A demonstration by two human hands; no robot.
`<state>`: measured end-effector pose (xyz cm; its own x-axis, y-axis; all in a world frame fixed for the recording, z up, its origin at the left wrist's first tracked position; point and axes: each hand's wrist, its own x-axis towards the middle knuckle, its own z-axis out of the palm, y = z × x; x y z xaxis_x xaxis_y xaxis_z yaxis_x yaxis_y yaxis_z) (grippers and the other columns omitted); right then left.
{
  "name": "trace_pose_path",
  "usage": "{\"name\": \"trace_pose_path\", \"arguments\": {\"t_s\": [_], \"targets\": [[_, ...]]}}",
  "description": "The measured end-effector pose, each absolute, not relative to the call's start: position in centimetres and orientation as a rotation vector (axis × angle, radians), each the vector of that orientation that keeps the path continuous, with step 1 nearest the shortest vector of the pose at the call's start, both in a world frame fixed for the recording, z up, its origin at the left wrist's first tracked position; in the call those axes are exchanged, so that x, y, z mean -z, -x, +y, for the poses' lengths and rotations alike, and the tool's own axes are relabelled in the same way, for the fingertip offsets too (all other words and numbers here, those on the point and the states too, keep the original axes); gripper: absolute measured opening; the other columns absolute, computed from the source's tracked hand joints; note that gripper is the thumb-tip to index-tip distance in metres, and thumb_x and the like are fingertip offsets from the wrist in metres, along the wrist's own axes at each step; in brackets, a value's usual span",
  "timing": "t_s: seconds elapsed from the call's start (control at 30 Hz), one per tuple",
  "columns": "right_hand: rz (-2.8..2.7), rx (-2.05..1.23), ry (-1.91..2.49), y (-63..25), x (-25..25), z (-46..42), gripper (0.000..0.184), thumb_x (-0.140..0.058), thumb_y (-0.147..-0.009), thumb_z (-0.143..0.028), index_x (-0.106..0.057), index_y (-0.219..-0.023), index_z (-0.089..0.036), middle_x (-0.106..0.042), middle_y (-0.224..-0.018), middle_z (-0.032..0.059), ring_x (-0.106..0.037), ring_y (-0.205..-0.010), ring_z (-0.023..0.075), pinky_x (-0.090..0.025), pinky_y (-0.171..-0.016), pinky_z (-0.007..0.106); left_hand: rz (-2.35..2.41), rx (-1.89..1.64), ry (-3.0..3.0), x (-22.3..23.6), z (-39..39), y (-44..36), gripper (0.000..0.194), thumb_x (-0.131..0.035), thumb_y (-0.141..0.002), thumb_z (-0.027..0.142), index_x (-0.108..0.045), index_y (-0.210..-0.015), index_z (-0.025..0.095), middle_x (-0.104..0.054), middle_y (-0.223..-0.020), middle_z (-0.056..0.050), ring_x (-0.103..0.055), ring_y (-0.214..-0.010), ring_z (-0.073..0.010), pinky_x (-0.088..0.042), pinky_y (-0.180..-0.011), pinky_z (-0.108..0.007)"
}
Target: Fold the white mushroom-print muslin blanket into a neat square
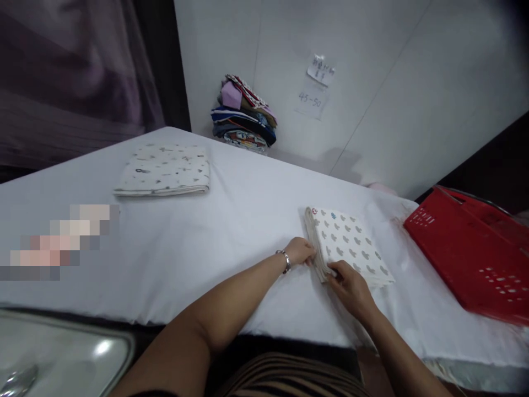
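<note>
A folded white cloth (349,242) printed with grey mouse-head shapes lies on the white-covered table to the right of centre. My left hand (301,251), with a silver bracelet at its wrist, closes on the layered left edge of this cloth. The near left corner is pinched between the thumb and fingers of my right hand (350,285). Several layers show along the edge between both hands. Farther left, a second folded white cloth (167,170) with small dark prints rests flat, apart from my hands.
A red plastic basket (467,253) stands at the table's right end. Folded clothes (243,116) are stacked against the wall, below and left of a paper sign (311,102). A pale, shiny surface (61,353) fills the lower left; a pixelated patch hides part of the left table.
</note>
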<state>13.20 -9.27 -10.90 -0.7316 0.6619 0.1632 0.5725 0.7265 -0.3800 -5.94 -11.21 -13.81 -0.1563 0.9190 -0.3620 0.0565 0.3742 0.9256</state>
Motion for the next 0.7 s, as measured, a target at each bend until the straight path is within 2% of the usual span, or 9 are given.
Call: {"name": "trace_pose_path", "arguments": {"t_s": [0.1, 0.2, 0.3, 0.5, 0.6, 0.7], "targets": [[-2.687, -0.489, 0.998, -12.7, 9.9, -9.0, 0.018, -0.050, -0.081, -0.036, -0.059, -0.088, -0.022, -0.059, -0.072, 0.0006, -0.055, -0.062, 0.0169, -0.043, -0.057, 0.029, 1.490, -0.979, -0.901, 13.8, -11.3, 5.8, 0.014, -0.058, -0.074, 0.017, -0.059, -0.061, 0.013, -0.059, -0.053, 0.001, -0.057, -0.047, -0.0089, -0.038, -0.043, -0.017], [-2.641, -0.501, 1.065, -11.5, 8.9, -8.0, 0.024, -0.049, -0.082, -0.044, -0.059, -0.083, -0.022, -0.060, -0.071, 0.0013, -0.054, -0.061, 0.0164, -0.042, -0.055, 0.028, 1.475, -0.984, -0.920, 13.7, -11.5, 5.7, 0.017, -0.057, -0.075, 0.017, -0.058, -0.058, 0.014, -0.058, -0.051, 0.001, -0.057, -0.048, -0.0102, -0.039, -0.044, -0.019], [-2.591, -0.404, 1.117, -9.8, 8.8, -6.5, 0.029, -0.047, -0.083, -0.046, -0.060, -0.085, -0.020, -0.062, -0.075, 0.0025, -0.055, -0.063, 0.0165, -0.041, -0.056, 0.028, 1.439, -0.988, -0.934, 13.5, -11.7, 5.6, 0.018, -0.056, -0.076, 0.016, -0.057, -0.059, 0.015, -0.058, -0.051, 0.002, -0.056, -0.046, -0.0100, -0.037, -0.041, -0.019], [-2.672, -0.246, 1.211, -8.0, 10.5, -5.1, 0.028, -0.048, -0.081, -0.047, -0.056, -0.077, -0.021, -0.058, -0.063, -0.0004, -0.051, -0.055, 0.0148, -0.033, -0.050, 0.025, 1.396, -0.975, -0.925, 13.3, -11.7, 5.5, 0.026, -0.050, -0.078, 0.011, -0.052, -0.053, 0.015, -0.058, -0.052, 0.000, -0.056, -0.045, -0.0093, -0.034, -0.039, -0.020], [-2.669, -0.263, 1.182, -8.3, 10.7, -5.0, 0.027, -0.049, -0.081, -0.047, -0.057, -0.078, -0.021, -0.059, -0.062, -0.0009, -0.052, -0.054, 0.0147, -0.033, -0.050, 0.025, 1.391, -0.983, -0.925, 13.6, -11.5, 5.7, 0.026, -0.051, -0.079, 0.012, -0.053, -0.053, 0.014, -0.060, -0.054, -0.001, -0.056, -0.044, -0.0093, -0.034, -0.039, -0.020], [-2.640, -0.431, 1.121, -8.8, 10.4, -4.4, 0.033, -0.046, -0.083, -0.052, -0.058, -0.079, -0.022, -0.060, -0.061, -0.0009, -0.054, -0.055, 0.0153, -0.037, -0.050, 0.026, 1.433, -1.014, -0.914, 13.8, -11.3, 6.3, 0.024, -0.053, -0.078, 0.014, -0.053, -0.054, 0.014, -0.061, -0.056, -0.001, -0.056, -0.044, -0.0096, -0.036, -0.040, -0.020]]}}
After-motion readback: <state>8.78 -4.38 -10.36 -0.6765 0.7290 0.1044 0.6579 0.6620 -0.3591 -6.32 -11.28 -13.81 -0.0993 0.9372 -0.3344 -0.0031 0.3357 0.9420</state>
